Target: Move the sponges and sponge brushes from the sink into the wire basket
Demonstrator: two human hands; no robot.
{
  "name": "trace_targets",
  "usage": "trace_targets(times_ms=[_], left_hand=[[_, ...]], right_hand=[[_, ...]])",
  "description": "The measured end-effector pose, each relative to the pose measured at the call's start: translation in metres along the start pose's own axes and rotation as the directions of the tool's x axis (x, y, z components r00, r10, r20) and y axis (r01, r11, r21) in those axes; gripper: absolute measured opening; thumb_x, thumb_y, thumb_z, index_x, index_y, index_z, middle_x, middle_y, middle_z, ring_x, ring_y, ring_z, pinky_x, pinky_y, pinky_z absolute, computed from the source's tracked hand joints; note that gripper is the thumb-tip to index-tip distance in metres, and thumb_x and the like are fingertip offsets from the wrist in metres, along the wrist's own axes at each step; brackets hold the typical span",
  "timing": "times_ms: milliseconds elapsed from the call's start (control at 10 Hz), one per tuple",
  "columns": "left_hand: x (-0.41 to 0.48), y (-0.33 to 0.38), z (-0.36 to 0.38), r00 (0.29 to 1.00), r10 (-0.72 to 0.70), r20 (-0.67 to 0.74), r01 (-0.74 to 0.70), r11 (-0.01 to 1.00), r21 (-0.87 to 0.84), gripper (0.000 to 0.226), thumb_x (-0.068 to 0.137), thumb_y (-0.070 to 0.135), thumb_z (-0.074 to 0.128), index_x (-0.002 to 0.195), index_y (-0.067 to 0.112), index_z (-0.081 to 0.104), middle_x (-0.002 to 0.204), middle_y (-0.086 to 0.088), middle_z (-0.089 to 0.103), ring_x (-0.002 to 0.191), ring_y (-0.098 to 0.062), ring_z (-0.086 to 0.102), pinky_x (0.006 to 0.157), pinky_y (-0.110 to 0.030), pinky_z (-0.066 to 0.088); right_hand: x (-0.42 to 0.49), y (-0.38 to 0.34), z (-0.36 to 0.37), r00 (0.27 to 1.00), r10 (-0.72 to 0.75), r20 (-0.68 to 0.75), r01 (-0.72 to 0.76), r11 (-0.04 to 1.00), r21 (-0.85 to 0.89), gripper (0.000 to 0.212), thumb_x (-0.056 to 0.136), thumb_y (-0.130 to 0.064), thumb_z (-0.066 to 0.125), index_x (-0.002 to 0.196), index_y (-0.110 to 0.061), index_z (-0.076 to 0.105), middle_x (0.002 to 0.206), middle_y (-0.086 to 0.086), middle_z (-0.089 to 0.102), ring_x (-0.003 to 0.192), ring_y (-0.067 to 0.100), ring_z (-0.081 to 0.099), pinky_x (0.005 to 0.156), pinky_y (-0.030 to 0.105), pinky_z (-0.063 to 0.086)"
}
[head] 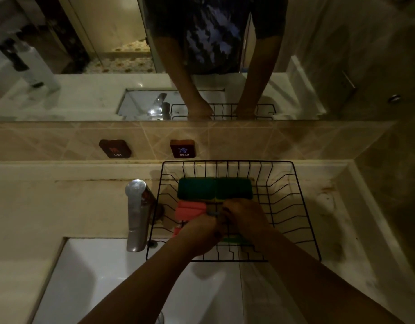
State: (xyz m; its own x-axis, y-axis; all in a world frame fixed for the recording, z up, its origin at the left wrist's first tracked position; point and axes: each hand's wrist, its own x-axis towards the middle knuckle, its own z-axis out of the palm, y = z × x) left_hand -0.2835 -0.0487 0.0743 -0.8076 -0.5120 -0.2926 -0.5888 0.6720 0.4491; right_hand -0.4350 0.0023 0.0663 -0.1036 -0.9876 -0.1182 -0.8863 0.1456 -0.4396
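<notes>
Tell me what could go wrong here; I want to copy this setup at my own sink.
1. The wire basket has its near left corner hanging over the sink, so pressing there might tip it.
2. Both hands, left hand and right hand, crowd one spot, hiding what they hold; something might slip through the wires.
3. Dim light makes misplacing easy.

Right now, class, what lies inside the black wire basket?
Inside the black wire basket: two dark green rectangular sponges at the back, pink sponge pieces left. Both hands cover whatever lies beneath them.
</notes>
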Motion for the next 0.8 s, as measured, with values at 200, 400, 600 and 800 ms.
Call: trace_targets(times_ms=[200,400,600,800], left_hand=[[-0.001,0.005,-0.007,1.0,-0.014,-0.009,0.014,1.0,-0.01,0.021,0.096,0.016,0.05,0.115,0.013,0.058,0.102,-0.008,0.065,0.087,-0.018,0.063,0.08,-0.031,0.055],[-0.005,0.011,-0.016,0.995,-0.103,0.004,0.103,0.994,-0.028,0.016,0.096,0.015,0.051,0.104,0.011,0.064,0.102,-0.009,0.067,0.087,-0.019,0.063,0.082,-0.031,0.054],[-0.02,0.014,-0.028,0.999,0.012,-0.035,-0.012,1.0,-0.007,0.013,0.093,0.01,0.054,0.097,0.008,0.067,0.093,-0.01,0.069,0.082,-0.021,0.064,0.078,-0.033,0.055],[-0.041,0.02,-0.05,0.995,-0.081,-0.052,0.078,0.996,-0.047,0.019,0.096,0.009,0.05,0.106,0.001,0.064,0.104,-0.015,0.066,0.095,-0.027,0.063,0.085,-0.032,0.052]], right_hand=[[0.0,0.001,-0.003,0.998,-0.054,-0.04,0.053,0.998,-0.024,0.015,0.097,-0.027,0.052,0.103,-0.017,0.061,0.103,0.006,0.065,0.091,0.024,0.06,0.08,0.037,0.051],[0.003,-0.006,-0.014,1.0,-0.004,0.015,0.004,1.0,-0.012,0.015,0.097,-0.027,0.048,0.101,-0.019,0.059,0.099,0.003,0.063,0.09,0.021,0.058,0.076,0.034,0.048],[-0.002,-0.016,-0.023,0.999,-0.046,-0.017,0.046,0.999,-0.012,0.012,0.094,-0.021,0.052,0.1,-0.016,0.061,0.097,0.005,0.064,0.086,0.021,0.058,0.067,0.028,0.039],[-0.014,-0.029,-0.029,0.997,-0.04,-0.066,0.043,0.998,0.037,0.007,0.094,-0.024,0.056,0.088,-0.021,0.058,0.084,-0.008,0.054,0.075,0.009,0.051,0.059,0.02,0.032]])
